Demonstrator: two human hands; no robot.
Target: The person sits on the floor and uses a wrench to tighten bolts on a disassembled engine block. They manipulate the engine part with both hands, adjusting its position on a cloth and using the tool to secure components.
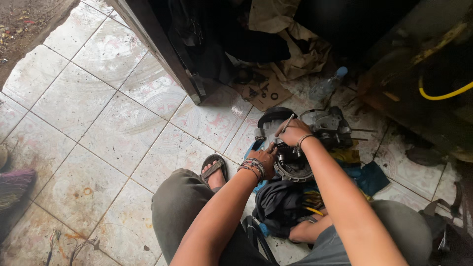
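The right hand (294, 132) pinched a thin tool (287, 122) over an engine (300, 148) on the tiled floor (98, 123); the left hand (263, 158), fingers curled, pressed against the engine's side. Rags (281, 202) lay just below, a bottle (327, 86) beyond.

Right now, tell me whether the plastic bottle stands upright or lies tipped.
Tipped: the plastic bottle lies on its side on the floor, blue cap pointing up-right.

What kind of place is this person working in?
Probably an informal repair workshop, at an open doorway. A greasy engine part sits on stained floor tiles, small washers and bolts lie on a cardboard scrap, and rags are piled behind.
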